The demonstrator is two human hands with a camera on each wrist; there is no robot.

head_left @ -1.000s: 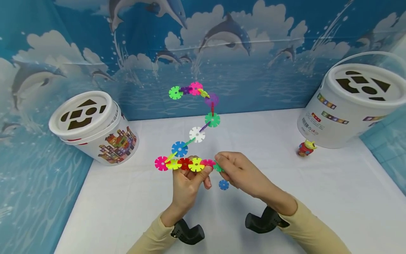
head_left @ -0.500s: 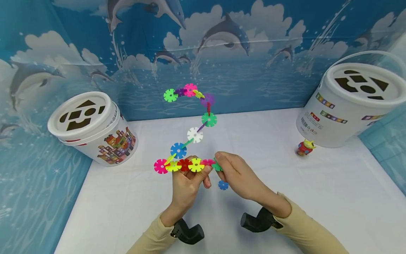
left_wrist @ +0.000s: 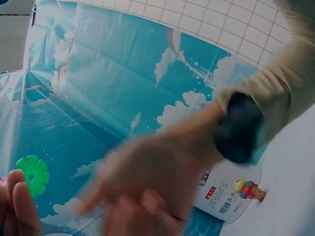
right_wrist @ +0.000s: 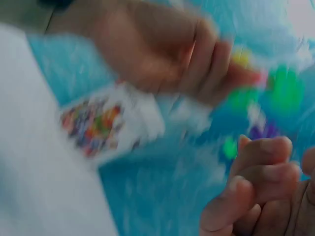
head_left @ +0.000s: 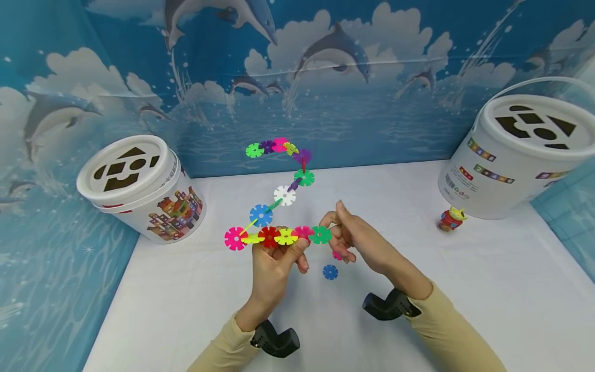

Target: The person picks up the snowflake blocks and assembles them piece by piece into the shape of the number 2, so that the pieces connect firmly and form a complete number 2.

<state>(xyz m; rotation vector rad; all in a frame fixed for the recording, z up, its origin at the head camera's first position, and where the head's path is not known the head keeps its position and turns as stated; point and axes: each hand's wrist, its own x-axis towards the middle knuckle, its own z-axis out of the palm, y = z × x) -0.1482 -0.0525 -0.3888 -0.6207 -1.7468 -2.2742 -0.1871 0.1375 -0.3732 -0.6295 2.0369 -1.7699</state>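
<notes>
My left hand (head_left: 273,276) pinches a chain of slotted snowflake discs near its right end, at a pink disc (head_left: 303,232). A green disc (head_left: 321,235) forms that end. Leftward run yellow and red discs to a pink one (head_left: 235,238); from there the chain climbs past a blue disc (head_left: 261,215) and a white disc (head_left: 284,195) to a light green disc (head_left: 254,150). My right hand (head_left: 364,240) is just right of the green end disc, fingers loosely bent. A pink piece (head_left: 337,256) shows partly behind its fingers; whether it is held, I cannot tell.
A loose blue disc (head_left: 330,272) lies on the white tablecloth (head_left: 195,310). White lidded buckets stand left (head_left: 139,191) and right (head_left: 506,160). Beside the right bucket is a small toy figure (head_left: 451,219). A dolphin-print backdrop (head_left: 209,129) hangs behind.
My right hand has let go of the green end disc and drawn slightly right, its fingers loosening. The disc now faces the head camera. My left hand keeps its grip; the chain's upper end dips lower.
</notes>
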